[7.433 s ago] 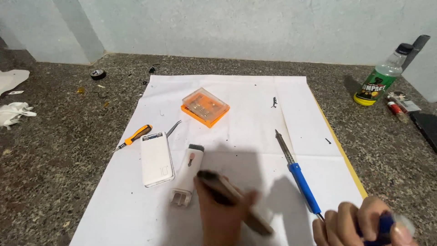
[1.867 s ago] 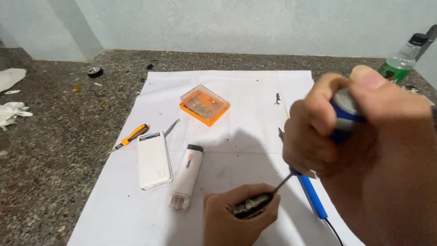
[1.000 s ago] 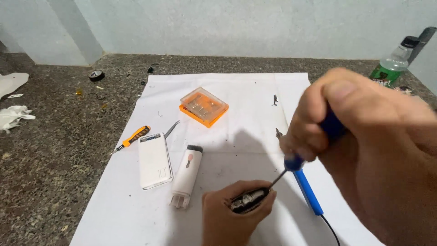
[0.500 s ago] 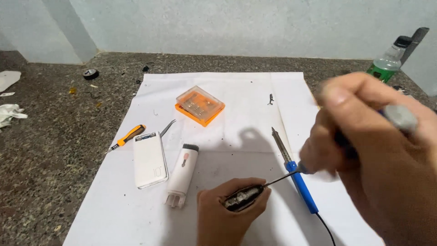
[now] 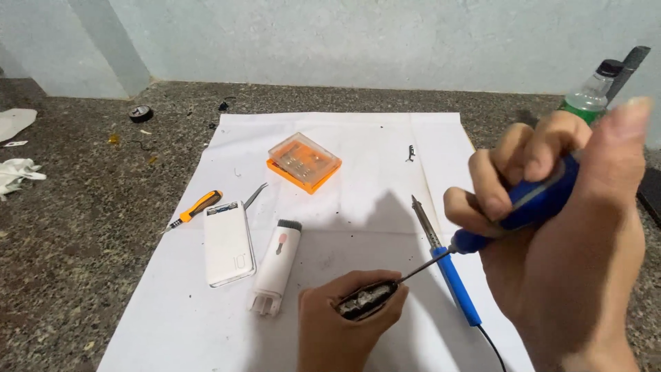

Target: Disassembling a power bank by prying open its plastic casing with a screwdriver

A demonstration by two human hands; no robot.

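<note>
We clamp the small dark device [image 5: 365, 301] in our left hand [image 5: 341, 324], right hand [image 5: 551, 227] closed on the blue screwdriver [image 5: 530, 203], tip at its two o'clock end, casing unopened.

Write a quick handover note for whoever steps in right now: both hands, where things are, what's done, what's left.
Left hand grips a small dark gadget over the white paper.
Right hand holds a blue screwdriver, tip in the gadget's end.
Soldering iron lies beside them; power bank, white case, orange bit box to the left.
Done: gadget in hand, tool engaged. Left: cannot tell how far along.
</note>
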